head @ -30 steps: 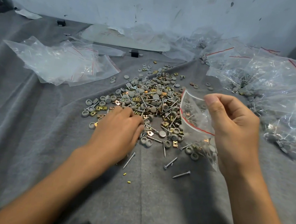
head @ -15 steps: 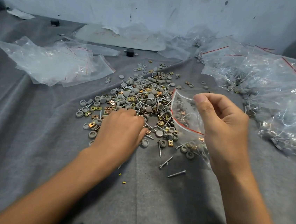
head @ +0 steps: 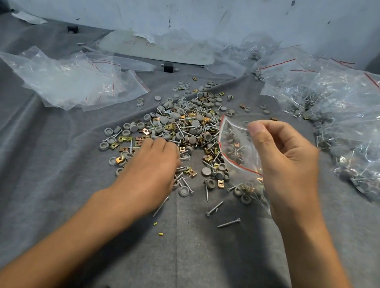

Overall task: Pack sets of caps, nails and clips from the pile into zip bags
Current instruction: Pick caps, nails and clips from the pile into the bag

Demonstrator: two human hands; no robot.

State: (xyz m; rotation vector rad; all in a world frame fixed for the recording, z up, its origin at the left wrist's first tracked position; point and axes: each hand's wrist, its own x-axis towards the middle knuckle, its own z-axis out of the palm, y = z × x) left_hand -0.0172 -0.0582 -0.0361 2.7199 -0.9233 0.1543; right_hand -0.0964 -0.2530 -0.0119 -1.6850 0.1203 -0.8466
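Note:
A pile of grey caps, screw-like nails and brass clips (head: 181, 124) lies on the grey cloth (head: 40, 175). My left hand (head: 151, 170) rests palm down on the near left part of the pile. Its fingers bend into the parts and the tips are hidden. My right hand (head: 285, 163) holds a small clear zip bag (head: 233, 146) with a red seal line, pinching its top edge between thumb and fingers. The bag hangs open toward the pile and has a few parts at its bottom. Loose nails (head: 228, 223) lie in front.
Empty zip bags (head: 69, 82) lie heaped at the left. Filled bags (head: 354, 128) are piled along the right side. More plastic and a flat grey sheet (head: 156, 51) lie at the back by the wall. Two small black blocks (head: 168, 67) sit there.
Little differs: my left hand stays on the pile with its fingers working slightly, and my right hand keeps the bag up beside it. The view drifted a little.

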